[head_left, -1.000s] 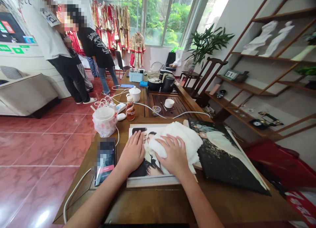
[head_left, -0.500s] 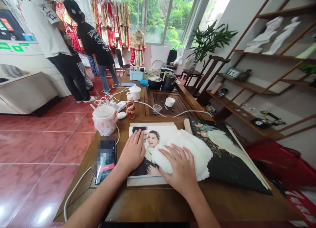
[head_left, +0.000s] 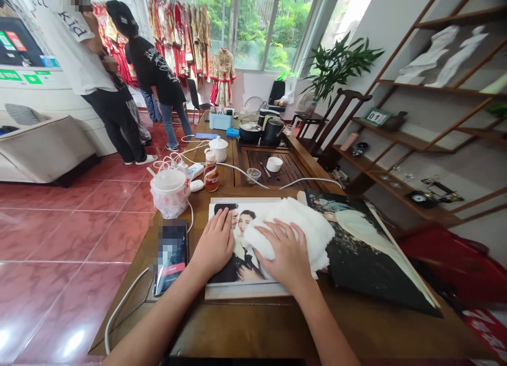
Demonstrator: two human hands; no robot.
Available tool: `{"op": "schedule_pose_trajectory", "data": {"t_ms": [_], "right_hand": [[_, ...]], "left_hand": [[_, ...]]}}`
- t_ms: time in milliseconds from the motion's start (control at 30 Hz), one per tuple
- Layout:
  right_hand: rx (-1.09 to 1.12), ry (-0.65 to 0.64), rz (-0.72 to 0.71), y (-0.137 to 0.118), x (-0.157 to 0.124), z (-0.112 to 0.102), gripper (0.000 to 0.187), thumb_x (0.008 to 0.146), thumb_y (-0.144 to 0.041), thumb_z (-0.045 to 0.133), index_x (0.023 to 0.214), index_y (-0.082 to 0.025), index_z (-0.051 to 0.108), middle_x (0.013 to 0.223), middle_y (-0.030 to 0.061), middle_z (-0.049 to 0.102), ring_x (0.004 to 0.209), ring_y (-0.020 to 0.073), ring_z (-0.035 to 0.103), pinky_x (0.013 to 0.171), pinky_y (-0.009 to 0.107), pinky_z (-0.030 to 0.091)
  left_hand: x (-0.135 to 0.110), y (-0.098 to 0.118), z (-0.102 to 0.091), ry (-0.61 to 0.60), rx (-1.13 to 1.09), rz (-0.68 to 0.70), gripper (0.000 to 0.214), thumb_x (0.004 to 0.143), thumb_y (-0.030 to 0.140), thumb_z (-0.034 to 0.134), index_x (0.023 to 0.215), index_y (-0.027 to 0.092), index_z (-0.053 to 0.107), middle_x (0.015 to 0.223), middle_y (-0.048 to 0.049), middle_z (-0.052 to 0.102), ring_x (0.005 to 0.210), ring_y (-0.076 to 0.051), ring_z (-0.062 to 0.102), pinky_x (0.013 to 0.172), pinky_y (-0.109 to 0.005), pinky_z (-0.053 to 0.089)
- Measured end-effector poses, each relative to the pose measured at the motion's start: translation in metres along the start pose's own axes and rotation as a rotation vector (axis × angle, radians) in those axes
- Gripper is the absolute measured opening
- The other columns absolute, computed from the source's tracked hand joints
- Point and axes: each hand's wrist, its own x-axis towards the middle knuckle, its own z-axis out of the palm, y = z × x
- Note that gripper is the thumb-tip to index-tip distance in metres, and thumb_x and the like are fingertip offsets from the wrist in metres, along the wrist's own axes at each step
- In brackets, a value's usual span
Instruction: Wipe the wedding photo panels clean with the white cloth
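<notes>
A framed photo panel (head_left: pixel 226 293) showing two people lies flat on the wooden table. My left hand (head_left: pixel 216 242) rests palm down on its left side, fingers stretched out and holding nothing. Over the right part of the panel is a bunched white cloth (head_left: pixel 309 234), fluffy like a towel. My right hand (head_left: pixel 287 257) presses on this cloth and grips it, with its fingers bent over the near left part. The cloth hides the panel's right side and reaches the edge of a second, darker photo panel (head_left: pixel 364 265) lying to the right.
Left of the panel lie a phone (head_left: pixel 171 257) and a white cable (head_left: pixel 114 313). Behind stand a plastic-wrapped bucket (head_left: pixel 170 191), a brown bottle (head_left: pixel 211 170) and a lidded white cup (head_left: pixel 218 148). A tea tray (head_left: pixel 261 173) holds a small white bowl (head_left: pixel 274 164). People stand beyond, left.
My right hand and the white cloth have shifted slightly up and to the left over the photo panel. My left hand stays in place on the panel.
</notes>
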Motion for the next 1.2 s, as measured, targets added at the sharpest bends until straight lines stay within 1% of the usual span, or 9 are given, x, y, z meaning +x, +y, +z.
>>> {"op": "schedule_pose_trajectory", "data": {"t_ms": [167,267,333,433,600,733,900,1067,1200], "right_hand": [[0.003,-0.016,0.01,-0.007,-0.03,-0.01,0.043,0.079,-0.043,0.058,0.121,-0.033,0.058,0.125,0.0022,0.061,0.121,0.0299,0.046,0.107,0.052,0.018],[-0.007,-0.011,0.007,-0.008,-0.035,-0.014,0.04,0.08,-0.043,0.058,0.12,-0.033,0.059,0.124,0.0015,0.061,0.12,0.0296,0.047,0.106,0.051,0.019],[-0.012,-0.017,0.0,-0.006,-0.03,-0.013,0.041,0.08,-0.043,0.058,0.119,-0.033,0.06,0.123,0.0013,0.062,0.119,0.0297,0.047,0.105,0.051,0.02],[-0.022,-0.019,-0.015,0.0,-0.014,-0.008,0.042,0.078,-0.043,0.059,0.119,-0.033,0.06,0.122,0.0021,0.062,0.118,0.0302,0.047,0.105,0.051,0.021],[-0.006,0.009,0.003,0.006,0.019,0.004,0.038,0.082,-0.046,0.057,0.117,-0.031,0.061,0.121,0.003,0.062,0.119,0.0294,0.045,0.105,0.051,0.019],[0.019,0.017,0.023,0.006,0.026,0.007,0.039,0.084,-0.049,0.055,0.118,-0.031,0.06,0.121,0.0025,0.062,0.12,0.0289,0.044,0.107,0.052,0.017],[0.04,-0.016,-0.014,0.002,0.0,0.0,0.041,0.08,-0.044,0.059,0.119,-0.031,0.06,0.124,0.0032,0.06,0.122,0.0298,0.044,0.107,0.052,0.017],[0.034,-0.043,-0.035,-0.004,-0.03,-0.014,0.042,0.081,-0.047,0.058,0.121,-0.033,0.059,0.125,0.0013,0.06,0.122,0.0294,0.045,0.107,0.051,0.018],[0.027,-0.056,-0.042,-0.001,-0.031,-0.017,0.041,0.08,-0.048,0.058,0.12,-0.035,0.059,0.124,0.0,0.061,0.12,0.0292,0.047,0.106,0.05,0.02]], "left_hand": [[0.002,-0.001,0.0,-0.017,0.013,-0.001,0.05,0.096,0.023,0.032,0.143,0.006,0.035,0.15,-0.0142,0.034,0.141,-0.027,0.026,0.114,-0.043,0.027],[0.003,-0.001,0.001,-0.011,0.009,-0.002,0.05,0.096,0.023,0.032,0.143,0.008,0.035,0.15,-0.0134,0.034,0.141,-0.026,0.026,0.114,-0.044,0.028],[0.003,-0.001,0.001,-0.003,0.004,-0.002,0.05,0.095,0.023,0.032,0.143,0.009,0.034,0.15,-0.0126,0.035,0.141,-0.026,0.026,0.113,-0.044,0.028],[0.003,-0.001,0.002,0.007,0.0,0.0,0.05,0.095,0.023,0.032,0.144,0.01,0.034,0.15,-0.0122,0.035,0.141,-0.025,0.026,0.114,-0.044,0.028],[0.001,-0.001,0.002,-0.019,0.007,-0.004,0.05,0.096,0.023,0.031,0.143,0.006,0.035,0.15,-0.0141,0.033,0.141,-0.026,0.025,0.114,-0.043,0.027],[0.0,-0.001,0.002,-0.029,0.01,-0.005,0.05,0.096,0.023,0.032,0.143,0.005,0.034,0.15,-0.0144,0.033,0.141,-0.027,0.025,0.114,-0.042,0.027],[0.001,-0.001,0.001,-0.018,0.008,-0.004,0.05,0.096,0.023,0.031,0.143,0.006,0.035,0.15,-0.0137,0.034,0.141,-0.026,0.026,0.114,-0.042,0.028],[0.005,-0.001,0.0,-0.023,0.015,-0.007,0.05,0.096,0.023,0.032,0.143,0.006,0.035,0.15,-0.0137,0.033,0.141,-0.026,0.025,0.114,-0.042,0.027],[0.005,0.0,0.001,-0.021,0.016,-0.004,0.05,0.096,0.023,0.033,0.143,0.005,0.035,0.151,-0.0144,0.033,0.141,-0.027,0.025,0.115,-0.042,0.026]]}}
